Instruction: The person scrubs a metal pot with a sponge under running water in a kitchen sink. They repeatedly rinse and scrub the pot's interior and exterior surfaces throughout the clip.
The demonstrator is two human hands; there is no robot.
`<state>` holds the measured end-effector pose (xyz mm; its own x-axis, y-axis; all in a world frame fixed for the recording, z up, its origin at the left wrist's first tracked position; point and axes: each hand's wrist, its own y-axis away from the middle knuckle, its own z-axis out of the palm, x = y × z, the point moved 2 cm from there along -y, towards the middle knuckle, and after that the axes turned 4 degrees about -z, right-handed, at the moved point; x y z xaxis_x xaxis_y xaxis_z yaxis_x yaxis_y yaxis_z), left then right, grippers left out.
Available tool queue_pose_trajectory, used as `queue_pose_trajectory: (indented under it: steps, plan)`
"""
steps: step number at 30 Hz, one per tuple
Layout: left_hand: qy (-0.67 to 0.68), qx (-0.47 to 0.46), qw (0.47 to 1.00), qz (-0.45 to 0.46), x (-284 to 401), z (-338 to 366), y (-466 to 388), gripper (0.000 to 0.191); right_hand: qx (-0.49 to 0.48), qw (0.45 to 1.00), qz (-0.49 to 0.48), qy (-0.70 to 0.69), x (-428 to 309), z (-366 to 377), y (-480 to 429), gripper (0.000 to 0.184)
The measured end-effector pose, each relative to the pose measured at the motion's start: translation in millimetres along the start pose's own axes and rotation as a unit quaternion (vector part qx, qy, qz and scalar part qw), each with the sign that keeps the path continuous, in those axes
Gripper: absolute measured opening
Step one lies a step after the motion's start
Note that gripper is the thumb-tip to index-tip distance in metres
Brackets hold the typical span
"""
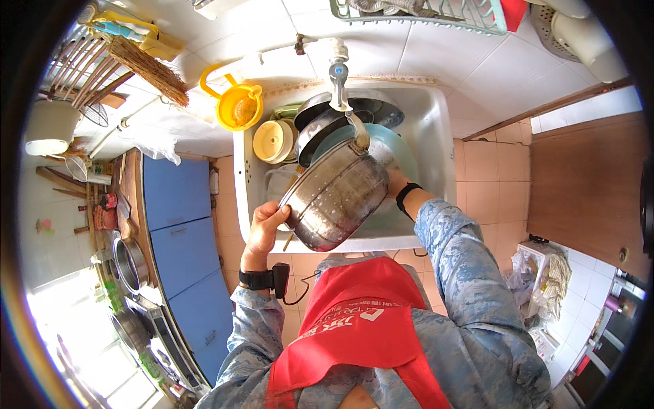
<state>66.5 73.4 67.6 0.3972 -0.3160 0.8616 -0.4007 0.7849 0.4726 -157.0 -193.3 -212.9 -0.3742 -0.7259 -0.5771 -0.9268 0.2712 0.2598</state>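
A metal pot [337, 197] with water drops on its outside is tilted over the white sink [345, 244]. My left hand [268, 222] grips the pot's rim at its lower left, the thumb on the outer wall. Beside the pot's right side is my right hand [397, 181]; its fingers are partly hidden, so its hold cannot be told. A curved handle [359, 132] stands at the pot's upper edge. Behind the pot lie a pale green basin [396, 145] and dark metal pans [378, 105], below the faucet [339, 76]. Cream bowls [272, 141] sit at the sink's left.
A yellow strainer cup [239, 107] hangs at the sink's back left corner. Above is a green dish rack [419, 19]. Blue cabinets [179, 189] and a counter with a metal pot [130, 263] stand at left, a brown wooden panel [587, 189] at right.
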Motion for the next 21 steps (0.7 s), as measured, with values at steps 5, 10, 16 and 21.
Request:
queue_pose_trajectory:
  steps: [5,10,16,21]
  plan:
    - [-0.005,0.000,1.000,-0.002,1,5,4,0.018,-0.038,0.999,-0.018,-0.017,2,11,-1,0.042]
    - [-0.042,0.010,0.999,0.000,3,7,3,0.021,-0.009,0.998,-0.065,-0.012,-35,-79,24,0.029]
    - [-0.051,-0.014,0.999,-0.014,10,3,-8,0.025,0.129,0.974,0.004,-0.188,-97,-219,80,0.017]
    - [-0.080,-0.049,0.995,-0.012,18,7,-21,0.025,0.153,0.960,-0.025,-0.233,-167,-259,94,0.019]
